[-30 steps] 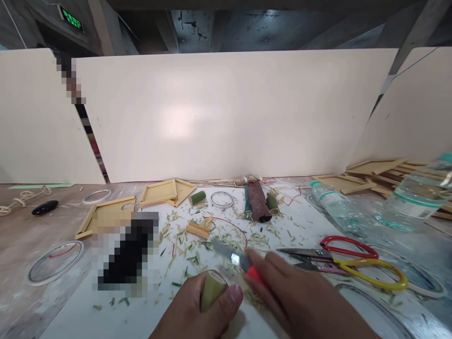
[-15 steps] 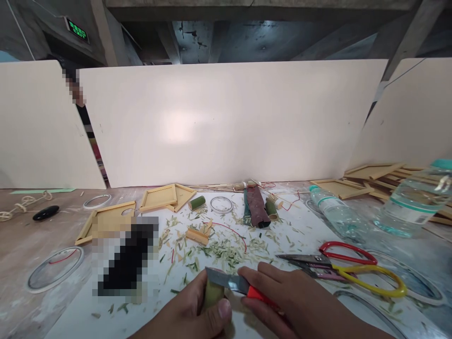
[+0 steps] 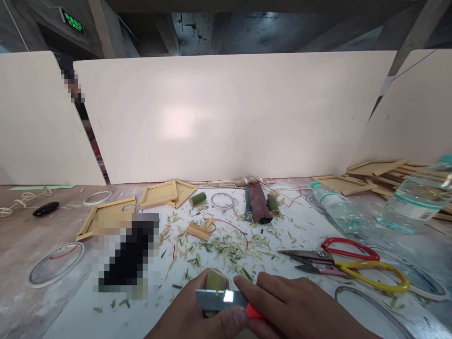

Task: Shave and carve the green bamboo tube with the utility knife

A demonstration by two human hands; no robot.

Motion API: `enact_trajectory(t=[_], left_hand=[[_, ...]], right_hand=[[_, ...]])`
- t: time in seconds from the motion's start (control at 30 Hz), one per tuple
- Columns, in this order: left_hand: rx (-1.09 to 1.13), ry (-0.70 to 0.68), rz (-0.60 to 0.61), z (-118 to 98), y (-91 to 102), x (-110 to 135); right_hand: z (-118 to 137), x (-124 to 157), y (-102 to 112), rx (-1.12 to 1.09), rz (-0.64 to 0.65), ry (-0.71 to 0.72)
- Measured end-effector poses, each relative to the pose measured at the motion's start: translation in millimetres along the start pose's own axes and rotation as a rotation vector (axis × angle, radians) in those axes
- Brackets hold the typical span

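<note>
My left hand (image 3: 197,320) is closed around a short green bamboo section (image 3: 215,281) at the bottom centre, its cut end pointing away from me. My right hand (image 3: 300,310) grips a utility knife with a red handle (image 3: 254,311). The knife's metal blade (image 3: 219,300) lies across the near side of the bamboo, with my left thumb pressed beside it. Green and pale bamboo shavings (image 3: 229,247) litter the white sheet (image 3: 106,315) just beyond my hands.
Scissors with red and yellow handles (image 3: 346,266) lie to the right, two water bottles (image 3: 334,207) beyond them. Wooden frames (image 3: 158,195), bamboo bits (image 3: 197,198), a tape ring (image 3: 222,201) and a dark roll (image 3: 257,202) lie farther back. A white partition (image 3: 226,113) closes the rear.
The knife blade came back toward me, from pointing over the shavings to lying across the bamboo section. Both hands drew closer to the bottom edge.
</note>
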State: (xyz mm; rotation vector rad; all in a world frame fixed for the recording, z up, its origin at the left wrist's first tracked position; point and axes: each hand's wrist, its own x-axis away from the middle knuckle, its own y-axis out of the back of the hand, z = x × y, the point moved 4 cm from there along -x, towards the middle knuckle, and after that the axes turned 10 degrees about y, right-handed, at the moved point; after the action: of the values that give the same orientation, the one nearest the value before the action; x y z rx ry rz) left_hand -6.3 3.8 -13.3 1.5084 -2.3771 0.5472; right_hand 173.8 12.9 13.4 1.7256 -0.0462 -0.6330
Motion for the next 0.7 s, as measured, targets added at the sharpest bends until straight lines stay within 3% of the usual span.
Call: enact_trajectory(t=[0.1,0.23,0.3,0.37,0.5,0.6,0.7], left_hand=[[-0.105,0.077,-0.123,-0.5,0.0,0.1],[-0.162,0.094,-0.230,-4.5,-1.9,1.3],[-0.098,0.084,-0.231,-4.7,-4.0,1.8],[-0.068,0.108,-0.237,-3.4,-4.7,2.7],[0.194,0.145,-0.079,-1.8,-6.3,1.9],[0.402,0.156,0.040,1.4,-4.2,-1.6],[0.382,0.116,0.078,6.4,-0.5,-5.6]], right_hand=[[5.1,3.5,-0.8,0.061,-0.095,-0.049],[6.0,9.9,-7.3,0.064,-0.069,-0.108],[-4.9,11.9,-6.7,0.068,-0.064,-0.164],[-26.2,14.1,-2.6,0.095,-0.073,-0.338],[-52.6,10.9,5.6,0.090,-0.077,-0.405],[-48.1,7.9,8.8,-0.028,-0.087,-0.344],[-34.4,7.2,10.6,-0.210,-0.083,-0.266]])
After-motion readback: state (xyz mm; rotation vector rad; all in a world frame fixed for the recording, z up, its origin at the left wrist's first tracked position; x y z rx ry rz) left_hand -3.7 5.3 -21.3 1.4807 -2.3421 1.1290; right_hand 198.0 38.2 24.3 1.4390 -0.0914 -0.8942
